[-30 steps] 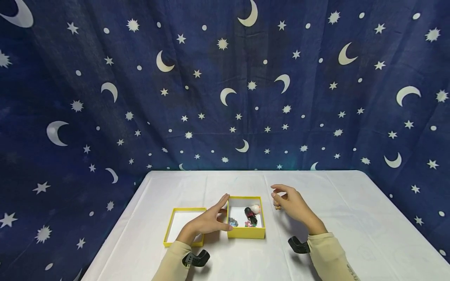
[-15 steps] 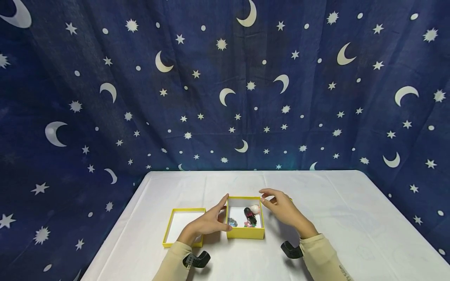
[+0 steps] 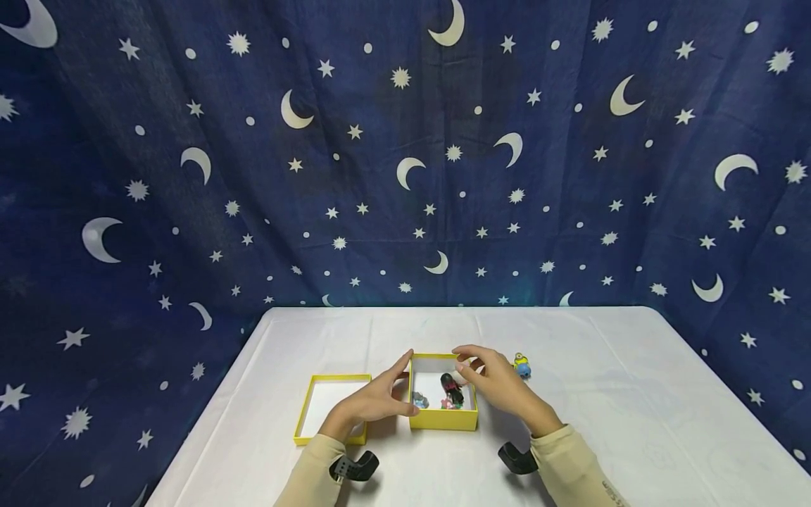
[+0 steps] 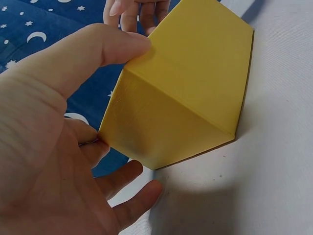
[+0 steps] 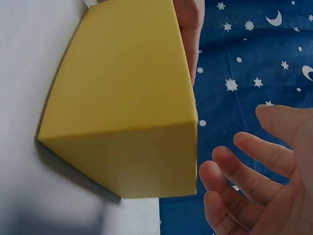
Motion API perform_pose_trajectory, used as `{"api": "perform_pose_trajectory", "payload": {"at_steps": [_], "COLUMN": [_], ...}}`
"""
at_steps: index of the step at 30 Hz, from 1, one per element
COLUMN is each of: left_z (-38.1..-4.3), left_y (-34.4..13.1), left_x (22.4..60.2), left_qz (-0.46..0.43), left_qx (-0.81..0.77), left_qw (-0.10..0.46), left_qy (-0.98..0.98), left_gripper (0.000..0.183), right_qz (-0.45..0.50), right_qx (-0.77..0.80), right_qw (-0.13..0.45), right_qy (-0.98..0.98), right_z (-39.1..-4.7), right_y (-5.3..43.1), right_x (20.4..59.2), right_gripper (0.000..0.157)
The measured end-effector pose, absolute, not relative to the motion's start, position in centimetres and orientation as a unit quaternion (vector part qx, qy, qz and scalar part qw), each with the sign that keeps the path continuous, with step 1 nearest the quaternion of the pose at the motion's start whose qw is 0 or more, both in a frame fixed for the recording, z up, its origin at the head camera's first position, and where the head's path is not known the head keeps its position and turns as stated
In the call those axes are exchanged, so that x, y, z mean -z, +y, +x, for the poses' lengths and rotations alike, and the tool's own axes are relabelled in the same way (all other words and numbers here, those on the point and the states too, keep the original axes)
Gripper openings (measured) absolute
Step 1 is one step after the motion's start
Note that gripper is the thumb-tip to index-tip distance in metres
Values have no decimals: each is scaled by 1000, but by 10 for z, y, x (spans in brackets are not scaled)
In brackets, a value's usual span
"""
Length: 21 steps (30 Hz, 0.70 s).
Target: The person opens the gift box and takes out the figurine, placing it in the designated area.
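Note:
In the head view, an open yellow box [image 3: 443, 420] with a white inside stands mid-table. My left hand [image 3: 374, 400] grips its left side, thumb at the near corner and a fingertip at the far one. Inside lie a black-haired figure [image 3: 451, 387], a small pink figure [image 3: 447, 403] and a grey-blue figure [image 3: 420, 400]. My right hand [image 3: 500, 380] hovers at the box's right wall, its fingertips above the opening and partly hiding a pale round piece. The right wrist view shows these fingers [image 5: 254, 174] loosely bent, holding nothing.
A shallow yellow-rimmed lid [image 3: 323, 403] lies left of the box, partly behind my left forearm. A small yellow-and-blue Minion figure [image 3: 522, 367] is on the white tablecloth [image 3: 633, 394] beyond my right hand. A dark blue star-and-moon curtain [image 3: 405, 211] hangs behind the table.
My right hand has moved left from beside the box to over its right edge, uncovering the Minion figure on the table. The left hand and the box have stayed put.

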<state>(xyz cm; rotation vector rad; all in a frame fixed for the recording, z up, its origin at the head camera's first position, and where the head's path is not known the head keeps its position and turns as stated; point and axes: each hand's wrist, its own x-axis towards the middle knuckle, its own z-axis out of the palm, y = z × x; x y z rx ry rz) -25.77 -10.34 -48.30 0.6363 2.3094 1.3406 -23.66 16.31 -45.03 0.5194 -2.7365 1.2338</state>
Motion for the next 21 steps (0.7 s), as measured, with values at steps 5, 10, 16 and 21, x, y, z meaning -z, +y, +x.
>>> {"api": "perform_pose_trajectory", "payload": {"at_steps": [5, 10, 16, 21], "left_z": [-258, -258, -258, -257], "left_y": [-104, -104, -105, -105], "left_x": [483, 483, 482, 482], "left_qz": [224, 224, 225, 221], "left_qx": [-476, -476, -480, -481], "left_qw": [197, 199, 200, 199], "left_qy": [827, 827, 824, 825], "left_gripper": [112, 110, 109, 109], "right_qz": [167, 150, 144, 142], "right_qx": [-385, -353, -292, -255], "right_qw": [56, 52, 55, 54], "right_qy": [-906, -922, -944, -955], "right_z": [-233, -231, -234, -237], "right_y": [155, 151, 148, 145], "right_x": [452, 453, 456, 459], "right_gripper": [31, 34, 41, 43]}}
